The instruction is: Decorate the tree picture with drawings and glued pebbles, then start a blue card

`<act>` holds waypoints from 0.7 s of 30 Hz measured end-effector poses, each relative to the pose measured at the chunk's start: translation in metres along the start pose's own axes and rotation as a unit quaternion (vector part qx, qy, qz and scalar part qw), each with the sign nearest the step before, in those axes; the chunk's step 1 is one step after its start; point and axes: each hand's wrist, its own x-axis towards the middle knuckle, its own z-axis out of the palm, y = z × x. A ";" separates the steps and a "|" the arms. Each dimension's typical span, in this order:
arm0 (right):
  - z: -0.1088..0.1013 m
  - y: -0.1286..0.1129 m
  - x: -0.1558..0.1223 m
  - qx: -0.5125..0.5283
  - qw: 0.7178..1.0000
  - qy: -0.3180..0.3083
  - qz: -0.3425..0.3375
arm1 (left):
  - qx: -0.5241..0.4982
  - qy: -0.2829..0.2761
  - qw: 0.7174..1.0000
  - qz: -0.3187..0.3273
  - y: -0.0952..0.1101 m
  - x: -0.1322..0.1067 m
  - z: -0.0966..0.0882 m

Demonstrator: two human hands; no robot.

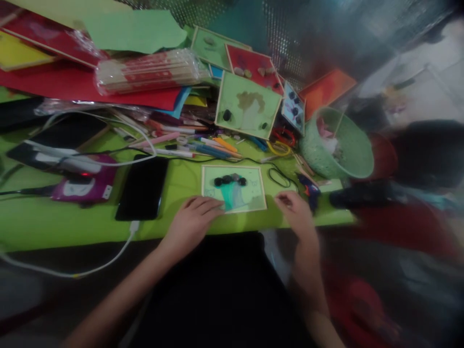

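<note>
Forearms (145, 270) cross the table edge (250, 223), right hand (295, 212) clear of card (229, 195).

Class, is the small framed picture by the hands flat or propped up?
Flat: the framed picture lies face up on the green tabletop, left hand at its near edge.

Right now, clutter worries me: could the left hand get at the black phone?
Probably yes. The left hand is at the framed card, and only tabletop shows between that hand and the black phone. The white cable at its near end seems out of the way.
</note>
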 end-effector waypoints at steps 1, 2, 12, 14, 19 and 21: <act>0.005 -0.002 0.002 -0.003 1.000 -0.019 -0.019 | 0.004 0.008 1.000 -0.010 0.001 -0.001 -0.001; 0.008 -0.005 0.003 -0.011 0.999 -0.037 -0.035 | 0.008 0.017 1.000 -0.024 0.002 -0.002 -0.002; 0.016 0.005 0.007 -0.056 0.994 -0.061 -0.077 | 0.012 0.062 0.994 -0.086 0.002 -0.007 -0.004; 0.018 0.011 0.010 -0.053 0.995 -0.046 -0.065 | 0.010 0.069 0.995 -0.066 0.002 -0.002 -0.002; 0.018 0.025 0.016 0.010 0.997 -0.047 -0.059 | -0.001 0.080 0.995 -0.061 0.002 0.008 -0.002; 0.018 0.028 0.016 0.055 0.997 -0.038 -0.047 | -0.016 0.078 0.994 -0.071 0.001 0.008 -0.002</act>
